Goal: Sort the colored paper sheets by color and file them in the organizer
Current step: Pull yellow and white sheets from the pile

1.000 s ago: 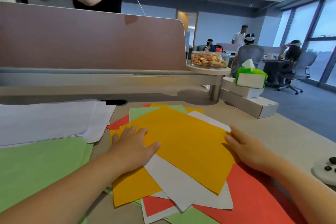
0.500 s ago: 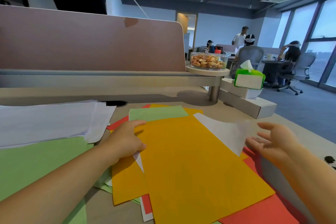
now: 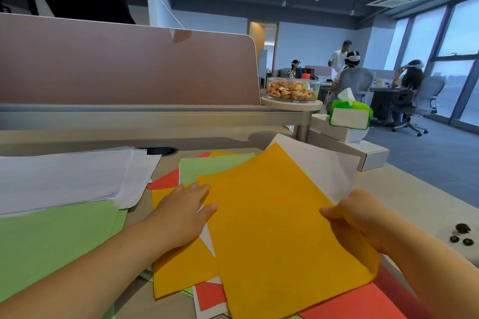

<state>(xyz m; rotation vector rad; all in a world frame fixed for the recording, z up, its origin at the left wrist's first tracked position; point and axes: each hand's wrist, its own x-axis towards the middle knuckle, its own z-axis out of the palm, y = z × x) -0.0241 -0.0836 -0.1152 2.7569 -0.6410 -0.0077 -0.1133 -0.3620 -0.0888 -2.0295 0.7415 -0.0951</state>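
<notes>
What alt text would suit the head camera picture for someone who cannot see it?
A person's right hand pinches the edge of a lifted orange sheet, a white sheet raised behind it, while the left hand lies flat on a mixed pile of coloured paper. A green stack and a white stack lie at left.

Only the arms show: a left forearm [image 3: 90, 267] and a right forearm [image 3: 438, 274], both bare along the whole length in view, from the picture's lower edge up to the wrist. Each looks broad close to the camera and narrows toward the wrist, as the wide lens draws them. The left hand [image 3: 181, 215] is bare too, its back and knuckles smooth. The right hand [image 3: 360, 217] is likewise bare; its back and thumb show, and the fingers are hidden.
</notes>
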